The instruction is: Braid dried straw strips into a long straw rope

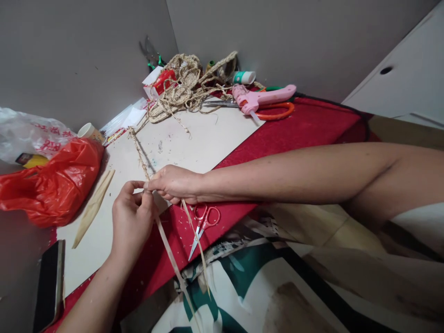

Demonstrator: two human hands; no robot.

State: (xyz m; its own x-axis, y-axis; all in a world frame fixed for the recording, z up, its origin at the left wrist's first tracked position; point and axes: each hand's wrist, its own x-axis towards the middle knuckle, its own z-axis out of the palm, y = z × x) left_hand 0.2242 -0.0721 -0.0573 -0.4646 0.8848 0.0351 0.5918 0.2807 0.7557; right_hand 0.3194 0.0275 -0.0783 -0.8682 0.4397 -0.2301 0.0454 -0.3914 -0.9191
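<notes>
Both of my hands meet over the pale board [194, 138]. My left hand [133, 212] pinches a braided straw cord [140, 152] at its lower end, thumb and forefinger together. Against those fingertips, my right hand [176, 182] is closed on the same cord. From the hands the braid runs up and away to the left, towards the far edge of the board. Two loose straw strips [171, 254] hang down below my hands, past the table edge and over patterned clothing. Small red-handled scissors [204, 222] lie on the red cloth just below my right hand.
At the back lie a heap of braided cord [183, 88], a pink glue gun [262, 97] and orange-handled scissors [280, 112]. To the left are a red plastic bag [65, 180], a paper cup [89, 132], a dry husk leaf [93, 210] and a phone [50, 282]. Grey walls [86, 60] stand behind.
</notes>
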